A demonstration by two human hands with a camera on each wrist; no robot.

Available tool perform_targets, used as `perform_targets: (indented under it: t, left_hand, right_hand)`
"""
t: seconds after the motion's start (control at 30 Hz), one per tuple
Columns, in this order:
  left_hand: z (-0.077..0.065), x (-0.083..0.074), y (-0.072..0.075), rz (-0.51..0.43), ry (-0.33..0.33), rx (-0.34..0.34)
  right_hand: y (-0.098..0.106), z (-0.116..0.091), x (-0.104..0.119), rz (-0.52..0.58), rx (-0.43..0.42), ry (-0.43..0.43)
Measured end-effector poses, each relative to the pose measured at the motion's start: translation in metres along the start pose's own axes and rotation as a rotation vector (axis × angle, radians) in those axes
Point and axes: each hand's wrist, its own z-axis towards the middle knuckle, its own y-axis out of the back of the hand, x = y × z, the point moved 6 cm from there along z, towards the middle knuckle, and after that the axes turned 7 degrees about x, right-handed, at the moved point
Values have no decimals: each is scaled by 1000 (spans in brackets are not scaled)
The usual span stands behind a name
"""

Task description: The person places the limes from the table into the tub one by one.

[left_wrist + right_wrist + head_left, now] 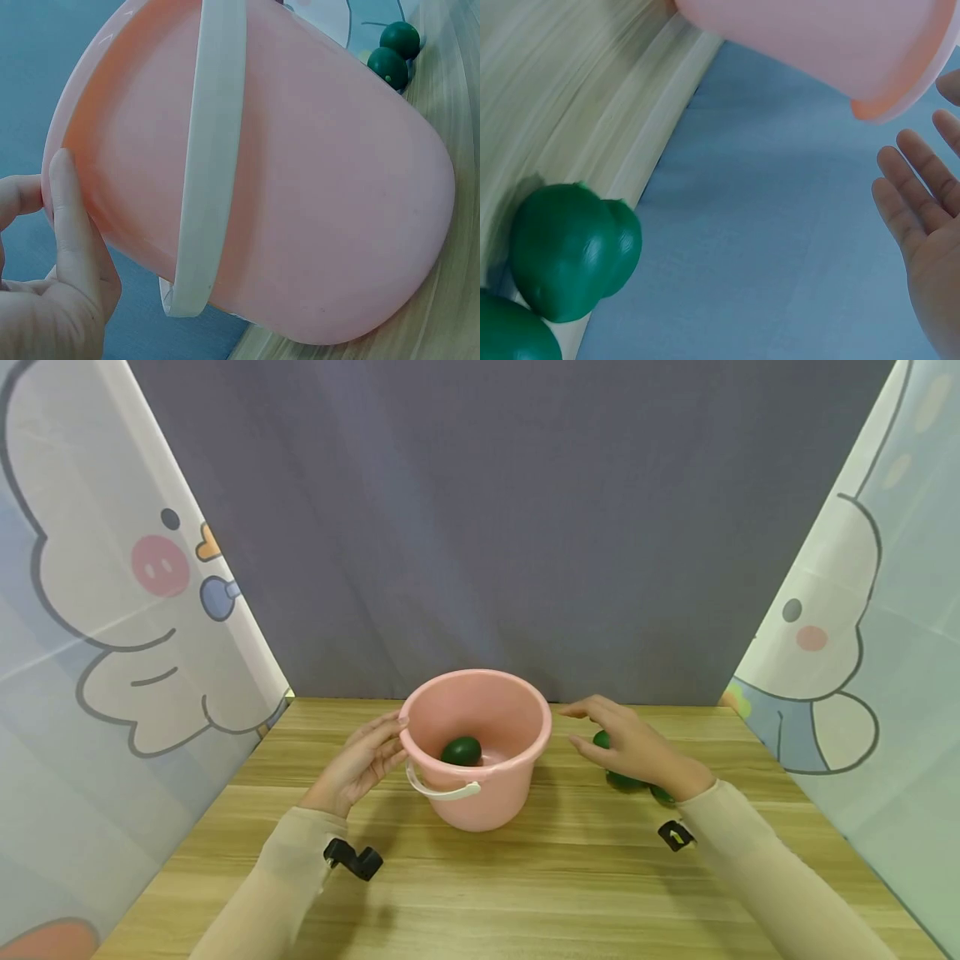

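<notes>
A pink bucket point(487, 797) stands upright on the wooden table, its white handle point(442, 793) hanging down the near side. Inside it lies one glossy dark green, oval fruit point(461, 751). My left hand point(360, 768) pinches the bucket's left rim, thumb and fingers on either side of the wall in the left wrist view. To the right of the bucket, my right hand point(637, 747) hovers with relaxed, spread fingers and holds nothing. Several more green fruits point(559, 255) lie on the table beneath that hand, partly hidden by it in the head view.
Behind the wooden table point(480, 893) hangs a dark grey curtain point(510, 527). Cartoon-printed cloths point(112, 693) flank the table at left and right. A small black mount point(352, 858) is strapped to the left wrist.
</notes>
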Motion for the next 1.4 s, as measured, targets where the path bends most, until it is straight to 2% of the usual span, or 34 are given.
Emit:
perform_targets:
  t: [1.1, 1.4]
  left_hand:
    - [-1, -1, 0, -12, -23, 13]
    - [-1, 0, 0, -19, -31, 25]
  right_hand:
    - [12, -46, -16, -82, 6, -22]
    - [12, -58, -22, -90, 27, -81]
